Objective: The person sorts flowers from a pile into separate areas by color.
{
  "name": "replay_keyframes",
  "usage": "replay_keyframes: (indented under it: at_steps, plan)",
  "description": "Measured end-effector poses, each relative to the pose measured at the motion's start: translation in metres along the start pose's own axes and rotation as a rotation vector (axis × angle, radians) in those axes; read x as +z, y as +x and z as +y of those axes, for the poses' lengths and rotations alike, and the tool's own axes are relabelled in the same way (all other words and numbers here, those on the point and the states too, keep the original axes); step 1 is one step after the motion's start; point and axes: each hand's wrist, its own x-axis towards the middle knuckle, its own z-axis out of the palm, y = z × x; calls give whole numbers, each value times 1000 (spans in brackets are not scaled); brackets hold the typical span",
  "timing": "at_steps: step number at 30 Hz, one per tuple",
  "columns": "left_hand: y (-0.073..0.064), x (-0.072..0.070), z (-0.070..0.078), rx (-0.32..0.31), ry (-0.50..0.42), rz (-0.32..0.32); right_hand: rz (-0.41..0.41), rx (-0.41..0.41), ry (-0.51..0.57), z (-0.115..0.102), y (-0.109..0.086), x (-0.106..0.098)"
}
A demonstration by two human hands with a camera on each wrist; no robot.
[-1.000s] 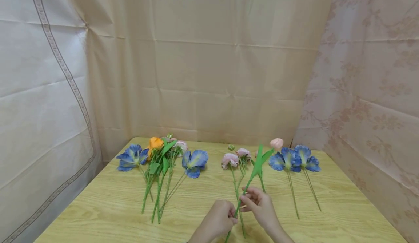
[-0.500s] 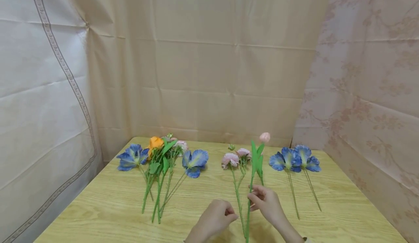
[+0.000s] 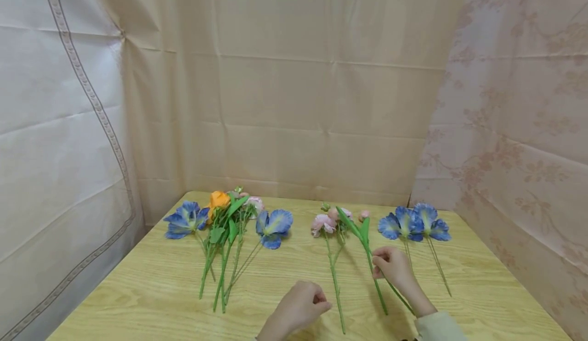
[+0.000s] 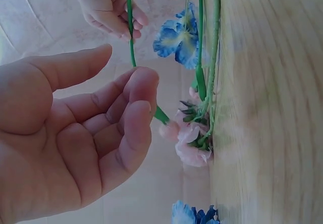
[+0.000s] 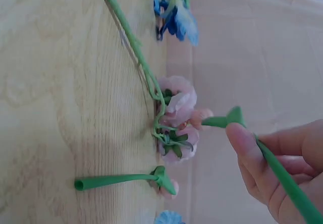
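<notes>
My right hand pinches the green stem of a pink tulip between thumb and fingers, above the table. Its stem slants toward the back left, and its bloom overlaps pale pink flowers in the head view. Beneath it a second tulip lies on the table, its small pink bud pointing to the back. My left hand hovers over the front of the table with nothing in it. The left wrist view shows its fingers loosely bent and the thumb apart from them.
Two blue iris-like flowers lie on the right of the wooden table. On the left lies a group of several stems with an orange flower, blue flowers and green leaves. Cloth hangs behind and at both sides.
My right hand has moved right with the tulip, whose top now tips to the back left instead of the right. My left hand has let go of the stem and stays about where it was.
</notes>
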Motion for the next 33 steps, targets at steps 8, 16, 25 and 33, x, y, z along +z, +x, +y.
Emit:
replay_keyframes:
  at_steps: [8, 16, 25, 33]
  plan:
    - [0, -1, -4, 21, 16, 2, 119, -23, -1, -1, 9, -4]
    - [-2, 1, -7, -11, 0, -24, 161, -23, -39, 9, 15, -4]
    - [-2, 1, -8, -9, 12, -48, 95, -24, -181, 32, 24, 3]
    - [-3, -2, -5, -27, -10, -91, 2, -4, -160, 40, 23, 10]
